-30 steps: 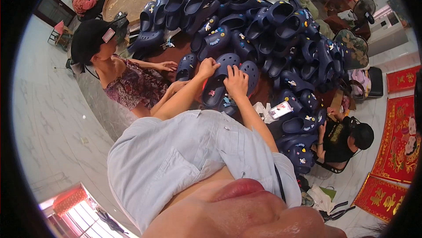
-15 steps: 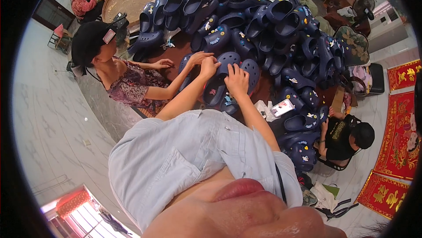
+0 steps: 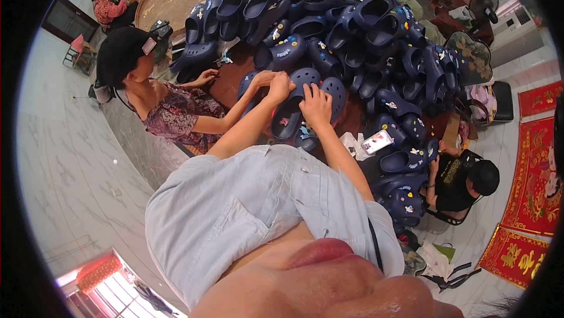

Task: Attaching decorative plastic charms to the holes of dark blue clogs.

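A dark navy clog [image 3: 305,77] with round holes lies under my hands, at the near edge of a big heap. My left hand [image 3: 282,88] is closed in a pinch at its left side; whatever the fingertips hold is too small to make out. With bent, slightly parted fingers, my right hand [image 3: 316,106] grips the clog from the right. Another holed clog [image 3: 335,96] lies just right of that hand. Between my forearms sits an open clog [image 3: 286,119] with a pink mark inside, beside a clog with colourful charms [image 3: 306,137].
Beyond my hands rises a heap of navy clogs [image 3: 358,48]. A co-worker [image 3: 182,109] sits close on the left, one hand near mine; another person [image 3: 461,180] sits at the right. A phone [image 3: 377,142] lies on white plastic [image 3: 353,145] right of my right forearm.
The left co-worker's far hand has drawn back to the left, and their nearer hand has shifted slightly toward my left hand. My own hands stay almost in place at the clog.
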Demonstrator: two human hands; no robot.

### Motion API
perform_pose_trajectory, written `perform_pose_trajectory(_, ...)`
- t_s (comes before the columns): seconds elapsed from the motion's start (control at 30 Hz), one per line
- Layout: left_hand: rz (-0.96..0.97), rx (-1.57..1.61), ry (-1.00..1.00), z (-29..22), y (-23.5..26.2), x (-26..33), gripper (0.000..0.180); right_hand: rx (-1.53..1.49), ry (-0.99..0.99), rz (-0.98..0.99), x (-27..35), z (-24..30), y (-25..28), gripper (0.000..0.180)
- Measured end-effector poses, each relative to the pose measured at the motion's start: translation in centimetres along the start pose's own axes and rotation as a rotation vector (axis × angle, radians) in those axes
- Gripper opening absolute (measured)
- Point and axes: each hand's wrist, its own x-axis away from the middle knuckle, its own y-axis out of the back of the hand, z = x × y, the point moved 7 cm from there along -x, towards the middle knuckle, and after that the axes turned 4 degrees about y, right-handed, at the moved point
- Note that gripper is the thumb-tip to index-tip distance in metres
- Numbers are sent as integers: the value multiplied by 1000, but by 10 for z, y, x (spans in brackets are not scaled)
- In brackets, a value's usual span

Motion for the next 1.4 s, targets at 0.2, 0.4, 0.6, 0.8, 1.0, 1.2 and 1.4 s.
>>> perform_pose_trajectory(0.2,71,-3,-41,-4,-1,-1,20,19,0,4,0,-2,-2,52)
perform_pose_trajectory(0.4,123,84,-139,7,7,-3,15,33,11,5,0,-1,0,52)
perform_pose_trajectory(0.6,113,39,-164,-2,13,9,18,40,-23,55,-1,-5,-5,52)
perform_pose_trajectory(0.8,17,-24,-239,-21,27,36,14,16,8,18,3,-2,-5,52)
perform_pose_trajectory(1.0,20,12,-40,-11,44,42,16,-9,27,30,3,-2,-1,50)
perform_pose_trajectory(1.2,100,174,36,-27,74,75,21,-734,-141,-200,-1,-44,37,31)
perform_pose_trajectory(1.4,313,83,-122,-50,63,126,24,-739,-393,-308,45,-86,68,18)
